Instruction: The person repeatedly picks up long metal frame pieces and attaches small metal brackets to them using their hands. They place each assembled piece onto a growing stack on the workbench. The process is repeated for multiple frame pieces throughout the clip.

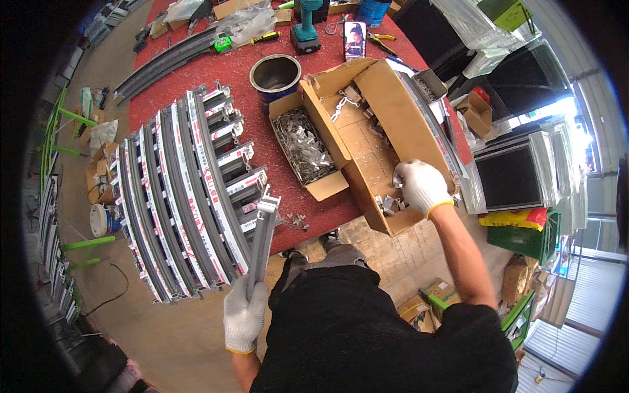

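My left hand (244, 318), in a white knit glove, is closed around the lower end of a grey metal profile (261, 245). The profile stands tilted upward, with a silvery corner connector (267, 202) at its upper end. Inside a long cardboard box (413, 111), my gloved right hand (422, 186) has its fingers curled on a small silvery metal bracket (398, 179), mostly hidden by the glove. Several similar metal brackets (390, 205) lie in the near end of the box, just beside that hand.
Left of my hands, several grey profiles (196, 177) with printed film lie side by side. A smaller box (288, 108) of thin metal pieces adjoins the long one on the red table (262, 167). Behind them are a dark pot (275, 73), a cordless drill (306, 29) and a phone (354, 41).
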Available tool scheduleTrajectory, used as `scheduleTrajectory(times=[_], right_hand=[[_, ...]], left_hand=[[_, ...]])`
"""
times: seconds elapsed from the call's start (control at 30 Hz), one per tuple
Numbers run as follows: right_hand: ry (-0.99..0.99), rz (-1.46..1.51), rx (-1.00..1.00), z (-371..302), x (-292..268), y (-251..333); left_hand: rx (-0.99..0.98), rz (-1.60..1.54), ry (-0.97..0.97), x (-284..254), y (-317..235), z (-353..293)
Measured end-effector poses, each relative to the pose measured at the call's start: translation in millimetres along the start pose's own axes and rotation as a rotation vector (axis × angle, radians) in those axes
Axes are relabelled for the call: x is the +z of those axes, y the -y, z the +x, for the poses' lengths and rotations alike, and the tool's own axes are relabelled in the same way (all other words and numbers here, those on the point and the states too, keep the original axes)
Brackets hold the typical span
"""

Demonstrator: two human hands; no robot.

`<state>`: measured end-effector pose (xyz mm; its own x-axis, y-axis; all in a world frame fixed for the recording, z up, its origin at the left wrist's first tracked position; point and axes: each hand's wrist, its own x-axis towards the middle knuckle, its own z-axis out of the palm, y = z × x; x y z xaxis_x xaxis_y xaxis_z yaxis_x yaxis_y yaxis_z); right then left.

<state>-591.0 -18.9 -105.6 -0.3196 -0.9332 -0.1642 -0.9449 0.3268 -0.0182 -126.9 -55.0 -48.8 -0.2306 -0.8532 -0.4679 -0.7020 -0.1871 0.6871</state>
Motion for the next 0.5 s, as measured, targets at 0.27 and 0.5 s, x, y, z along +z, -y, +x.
scheduleTrajectory(times=[0.27, 0.5], right_hand=[[0.244, -0.201, -0.13, 30, 29, -5], [-0.221, 0.421, -0.144, -14, -37, 85]], left_hand=[[-0.014, -0.014, 0.026, 5, -8, -1], [-0.117, 0.0, -0.017, 5, -2, -6]])
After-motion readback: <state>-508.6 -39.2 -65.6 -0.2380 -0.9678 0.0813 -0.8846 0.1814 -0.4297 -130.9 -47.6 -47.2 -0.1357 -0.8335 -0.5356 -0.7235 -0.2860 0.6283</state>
